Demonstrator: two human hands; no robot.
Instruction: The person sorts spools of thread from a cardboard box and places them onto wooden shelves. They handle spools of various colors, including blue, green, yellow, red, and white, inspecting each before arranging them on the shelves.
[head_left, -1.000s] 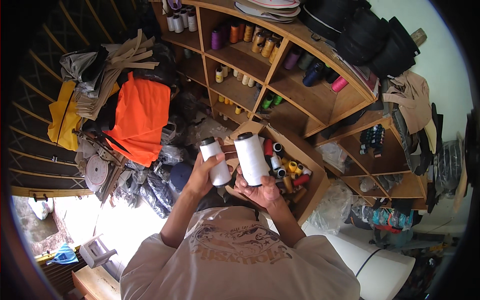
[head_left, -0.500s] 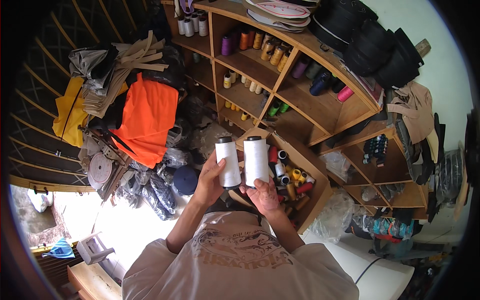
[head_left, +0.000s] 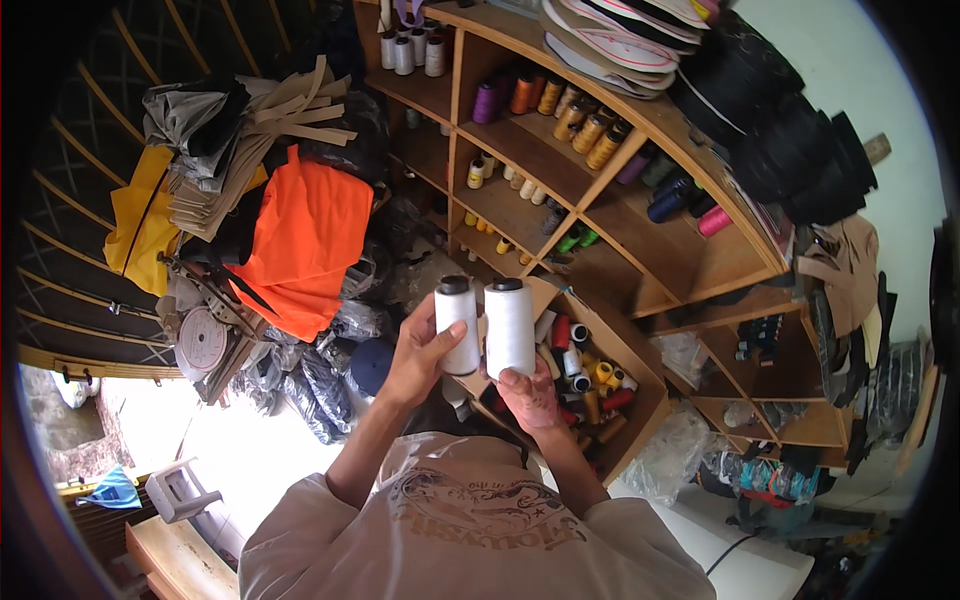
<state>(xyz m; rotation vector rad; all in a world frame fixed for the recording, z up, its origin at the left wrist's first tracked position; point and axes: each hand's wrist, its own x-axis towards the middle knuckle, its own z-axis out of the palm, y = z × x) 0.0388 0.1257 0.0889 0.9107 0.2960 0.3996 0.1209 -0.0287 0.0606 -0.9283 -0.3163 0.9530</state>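
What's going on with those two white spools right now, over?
Left hand grips the narrower white thread spool. Right hand holds the wider white thread spool. Spools upright, side by side, above the wooden box of coloured spools. Nothing between them.

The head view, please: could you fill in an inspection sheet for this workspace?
Surface: wooden shelf unit; no worktop seen.
Job's things: two white spools held upright side by side, left spool, right spool.
Clutter: box of mixed spools, orange cloth, yellow cloth, bagged dark goods.
Grippers: left hand grips the left spool; right hand holds the right spool from below.
Cables: one dark cable at lower right.
Surroundings: black rolls on top of the shelves, grey stool.
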